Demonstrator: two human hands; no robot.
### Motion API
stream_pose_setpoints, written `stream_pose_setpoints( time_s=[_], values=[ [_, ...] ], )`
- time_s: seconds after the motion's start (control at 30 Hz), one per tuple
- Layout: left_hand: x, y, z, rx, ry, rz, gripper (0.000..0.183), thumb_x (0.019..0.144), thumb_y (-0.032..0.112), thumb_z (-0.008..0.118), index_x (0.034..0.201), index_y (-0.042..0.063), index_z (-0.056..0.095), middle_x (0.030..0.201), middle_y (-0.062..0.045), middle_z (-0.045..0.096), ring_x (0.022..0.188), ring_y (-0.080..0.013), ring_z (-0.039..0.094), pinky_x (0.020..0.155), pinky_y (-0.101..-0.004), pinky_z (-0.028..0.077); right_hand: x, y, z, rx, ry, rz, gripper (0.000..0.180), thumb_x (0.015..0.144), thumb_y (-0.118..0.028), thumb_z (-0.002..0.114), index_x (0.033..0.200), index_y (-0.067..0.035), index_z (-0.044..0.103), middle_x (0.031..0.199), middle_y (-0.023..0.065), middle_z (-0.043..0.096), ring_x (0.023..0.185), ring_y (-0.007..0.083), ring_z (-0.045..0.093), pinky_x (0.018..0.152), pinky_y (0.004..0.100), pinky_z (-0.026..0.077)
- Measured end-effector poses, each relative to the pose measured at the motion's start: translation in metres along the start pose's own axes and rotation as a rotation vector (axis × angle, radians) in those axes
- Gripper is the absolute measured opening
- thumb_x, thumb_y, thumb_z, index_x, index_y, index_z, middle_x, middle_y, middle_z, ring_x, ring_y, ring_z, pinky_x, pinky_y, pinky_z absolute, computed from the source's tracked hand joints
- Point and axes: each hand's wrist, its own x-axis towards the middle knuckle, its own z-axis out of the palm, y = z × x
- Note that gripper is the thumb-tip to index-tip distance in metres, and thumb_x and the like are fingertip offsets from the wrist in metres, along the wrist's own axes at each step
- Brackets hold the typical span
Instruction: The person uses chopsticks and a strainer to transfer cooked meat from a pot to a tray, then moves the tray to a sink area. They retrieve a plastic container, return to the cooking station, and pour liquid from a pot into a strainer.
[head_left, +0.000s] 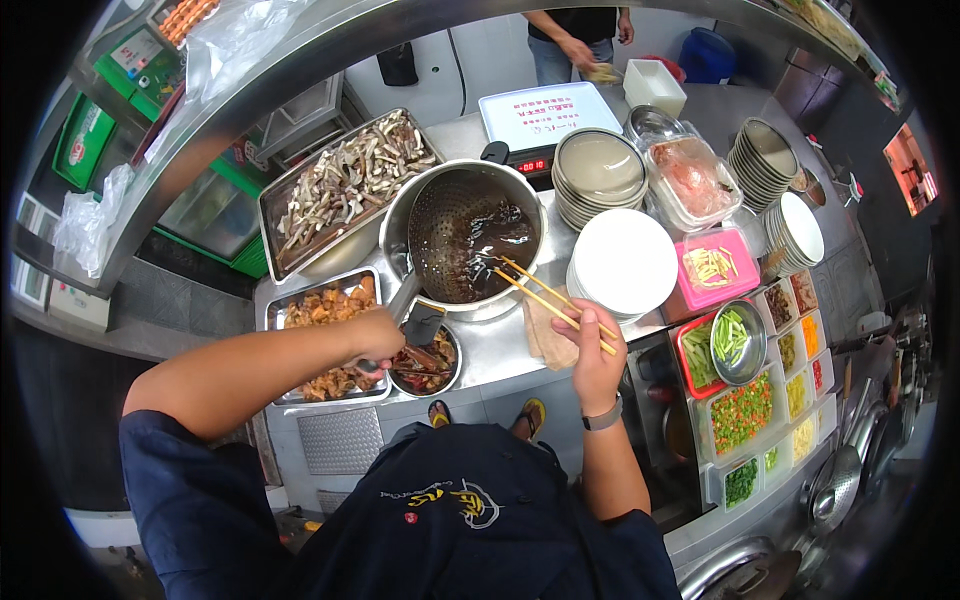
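Note:
My left hand grips the handle of a large perforated metal strainer, which dips into a deep steel pot. Dark brown liquid fills the pot and covers part of the strainer. In my right hand is a pair of wooden chopsticks, their tips over the liquid near the pot's right side. What lies under the surface is hidden. Just below my left hand stands a round bowl of dark spices and dried chillies. Beside it a metal tray holds browned meat pieces.
A deep tray of sliced greyish strips sits behind left. Digital scales, stacked bowls and white plates crowd the right. Farther right are chopped vegetables in tubs. A person stands across the counter. A folded cloth lies near my right hand.

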Motion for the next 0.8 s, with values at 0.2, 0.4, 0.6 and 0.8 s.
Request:
stream_pose_setpoints(
  time_s=[0.2,0.4,0.6,0.8],
  values=[
    [0.005,0.000,-0.012,-0.037,-0.109,-0.013,0.012,0.083,0.000,0.051,0.092,-0.008,0.051,0.060,-0.008,0.050,0.047,-0.0162,0.051,0.036,-0.0303,0.046,-0.007,-0.007,-0.008,0.009,0.079,0.025,0.030,0.099,-0.017,0.045,0.112,0.008,0.055,0.096,0.0149,0.063,0.081,0.0210,0.067,0.075,0.0287,0.056],
    [0.033,-0.011,-0.046,-0.214,-0.314,-0.041,0.011,0.078,-0.001,0.056,0.072,0.002,0.048,0.054,-0.003,0.048,0.044,-0.0107,0.047,0.040,-0.0233,0.042,-0.023,-0.015,0.001,-0.043,0.126,0.020,0.032,0.100,-0.019,0.044,0.113,0.008,0.054,0.096,0.0168,0.062,0.081,0.0215,0.067,0.076,0.0306,0.057],
    [0.055,-0.045,-0.092,-0.392,-0.509,0.024,0.007,0.079,0.001,0.058,0.073,0.002,0.055,0.054,-0.001,0.049,0.044,-0.0099,0.045,0.041,-0.0229,0.040,-0.046,-0.011,0.022,-0.097,0.227,0.015,0.031,0.099,-0.020,0.045,0.111,0.007,0.056,0.095,0.0167,0.062,0.078,0.0225,0.067,0.073,0.0324,0.058],
    [0.051,-0.052,-0.111,-0.417,-0.540,0.057,0.015,0.080,0.004,0.056,0.067,0.004,0.049,0.053,0.000,0.046,0.043,-0.0073,0.043,0.037,-0.0215,0.034,-0.060,-0.010,0.043,-0.130,0.313,0.007,0.031,0.099,-0.020,0.045,0.111,0.007,0.055,0.095,0.0171,0.062,0.078,0.0224,0.067,0.072,0.0322,0.058]
  ],
)
